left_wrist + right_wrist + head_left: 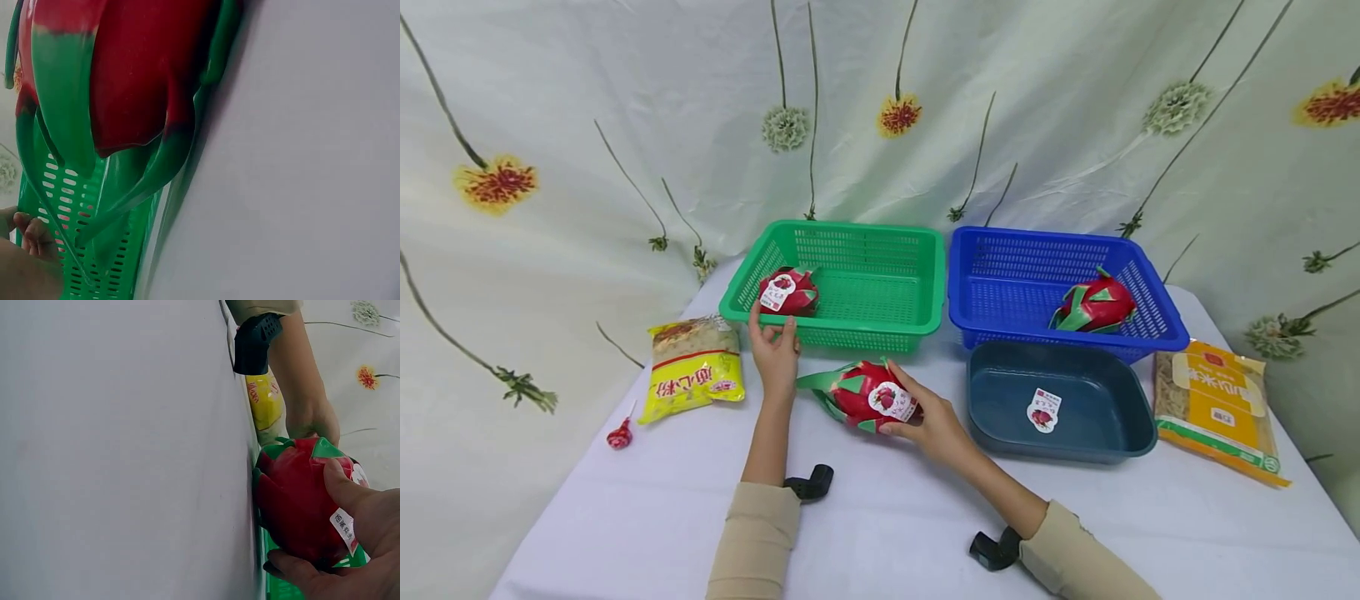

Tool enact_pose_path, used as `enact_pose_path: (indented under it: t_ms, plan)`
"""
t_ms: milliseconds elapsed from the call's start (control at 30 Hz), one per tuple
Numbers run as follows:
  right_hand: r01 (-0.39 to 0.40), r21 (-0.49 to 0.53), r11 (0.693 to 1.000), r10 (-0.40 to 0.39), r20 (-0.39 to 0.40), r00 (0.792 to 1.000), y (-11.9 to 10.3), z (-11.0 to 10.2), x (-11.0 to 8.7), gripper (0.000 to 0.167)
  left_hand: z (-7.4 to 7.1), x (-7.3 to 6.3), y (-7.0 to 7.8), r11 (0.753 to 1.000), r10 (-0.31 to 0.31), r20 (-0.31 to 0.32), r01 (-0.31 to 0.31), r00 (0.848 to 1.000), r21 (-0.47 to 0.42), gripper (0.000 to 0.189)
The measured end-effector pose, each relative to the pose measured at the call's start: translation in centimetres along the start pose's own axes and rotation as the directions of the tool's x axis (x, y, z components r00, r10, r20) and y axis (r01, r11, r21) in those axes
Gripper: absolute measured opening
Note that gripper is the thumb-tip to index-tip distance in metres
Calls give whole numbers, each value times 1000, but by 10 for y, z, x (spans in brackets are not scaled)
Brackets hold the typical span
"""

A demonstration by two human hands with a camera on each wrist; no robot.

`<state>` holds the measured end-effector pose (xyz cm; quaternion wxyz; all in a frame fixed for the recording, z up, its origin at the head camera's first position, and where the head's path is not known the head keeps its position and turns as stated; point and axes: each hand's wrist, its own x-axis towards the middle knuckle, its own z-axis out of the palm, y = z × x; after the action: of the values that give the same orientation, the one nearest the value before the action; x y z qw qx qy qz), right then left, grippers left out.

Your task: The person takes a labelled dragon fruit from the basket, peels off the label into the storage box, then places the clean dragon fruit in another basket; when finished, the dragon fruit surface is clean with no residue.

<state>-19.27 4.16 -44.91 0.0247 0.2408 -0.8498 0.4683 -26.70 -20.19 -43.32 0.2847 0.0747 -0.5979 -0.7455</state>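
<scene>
In the head view my left hand (775, 354) is at the front left rim of the green basket (880, 325), index finger and thumb spread and pointing up. Just beyond its fingertips, inside that basket, lies a red dragon fruit (801, 296) with a white sticker. My right hand (936, 425) grips a second dragon fruit (861, 396), with thumb and fingers on its stickered end. Its green leaf tips point left, close to my left wrist. In the right wrist view, the thumb and fingers lie on either side of this fruit (300, 500).
A blue basket (1030, 327) at the back right holds another dragon fruit (1097, 304). In front stands a dark blue tub (1000, 417) with a sticker (1043, 411) inside. Food bags lie left (696, 367) and right (1217, 408); a red lollipop (620, 435) is at left.
</scene>
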Motion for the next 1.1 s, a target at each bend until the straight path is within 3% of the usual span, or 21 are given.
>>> enact_pose_path:
  t_ms: [200, 267, 400, 433, 500, 533, 567, 600, 667, 733, 800, 833, 900, 1000, 1100]
  plan:
    - [0, 30, 1000, 1, -29, 1000, 5, 1, 4, 89, -3, 5, 3, 995, -53, 12, 52, 999, 82, 65]
    - [11, 60, 998, -9, -35, 999, 7, 1, 4, 87, -5, 3, 5, 992, -44, -12, 45, 999, 121, 62]
    - [20, 196, 980, -14, -30, 999, 11, 3, 1, 82, -6, -9, 17, 964, 77, -68, -56, 995, 260, 45]
    - [21, 242, 970, -14, -30, 999, 13, 4, 1, 81, -6, -14, 21, 948, 126, -46, -107, 991, 301, 42]
    - [15, 331, 944, -6, -30, 1000, 15, 5, -1, 78, -7, -23, 28, 905, 201, 83, -218, 976, 365, 38]
    - [14, 368, 930, -3, -31, 1000, 16, 6, -1, 77, -9, -28, 31, 884, 217, 187, -274, 958, 379, 39]
    - [14, 402, 916, -2, -30, 1000, 16, 6, -2, 76, -10, -32, 33, 861, 217, 299, -327, 929, 390, 44]
    - [10, 425, 905, 1, -25, 1000, 16, 6, -3, 75, -11, -37, 34, 839, 198, 415, -373, 888, 397, 50]
    - [10, 465, 885, -8, -6, 1000, 12, 5, -4, 73, -13, -45, 33, 798, 107, 614, -436, 782, 416, 67]
    - [10, 487, 874, -28, 29, 999, 5, 2, -5, 72, -14, -52, 31, 765, -6, 738, -472, 675, 438, 86]
    - [4, 500, 866, -47, 74, 996, -3, -2, -6, 71, -14, -58, 28, 722, -117, 788, -493, 604, 485, 98]
    - [0, 501, 865, -54, 92, 994, -8, -4, -7, 71, -14, -60, 27, 704, -159, 797, -499, 583, 506, 101]
    - [-7, 489, 872, -59, 119, 991, -14, -6, -7, 72, -13, -63, 25, 676, -222, 792, -496, 568, 545, 104]
    - [18, 431, 902, -64, 94, 994, -20, -9, -8, 70, -13, -66, 25, 631, -273, 768, -495, 580, 598, 104]
    - [113, 351, 929, -110, -29, 994, -20, -10, -9, 63, -12, -66, 25, 609, -286, 757, -498, 587, 617, 105]
